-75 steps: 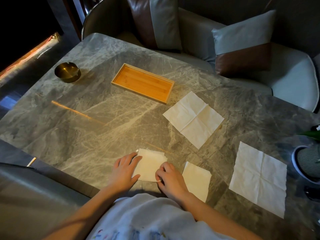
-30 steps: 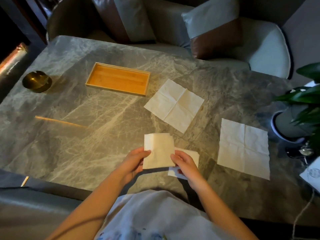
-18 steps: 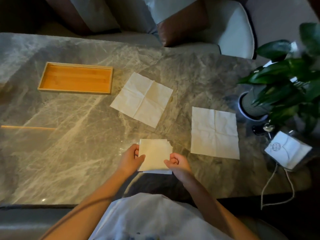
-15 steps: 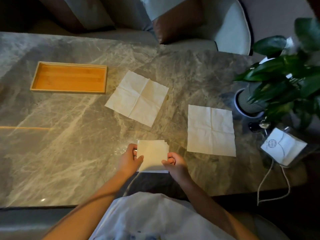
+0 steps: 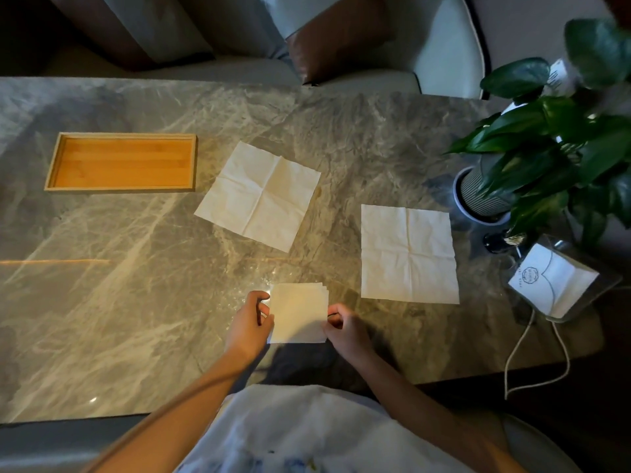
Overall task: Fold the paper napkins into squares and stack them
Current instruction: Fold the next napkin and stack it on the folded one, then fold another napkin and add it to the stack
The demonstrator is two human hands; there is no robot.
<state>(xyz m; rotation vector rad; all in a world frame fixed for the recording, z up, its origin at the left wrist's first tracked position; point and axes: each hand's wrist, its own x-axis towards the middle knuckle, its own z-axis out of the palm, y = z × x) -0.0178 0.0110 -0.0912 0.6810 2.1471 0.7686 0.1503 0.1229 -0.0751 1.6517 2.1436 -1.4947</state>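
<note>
A small stack of folded napkins (image 5: 297, 312) sits near the table's front edge, pinched at its sides between the left hand (image 5: 248, 327) and right hand (image 5: 345, 331); offset edges suggest two squares, perhaps more. Two unfolded napkins, the nearer (image 5: 408, 254) and the farther (image 5: 258, 195), lie flat and creased on the glossy marble table (image 5: 119, 285), still to fold. The bamboo tray (image 5: 120, 162) stands empty.

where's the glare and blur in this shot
Head view: warm glare glints on the grey marble table just beyond the stack of folded white napkins; the green potted plant is motion-smeared at the right edge; wide-angle distortion bows the table's edges; the corners fall dark.
</note>
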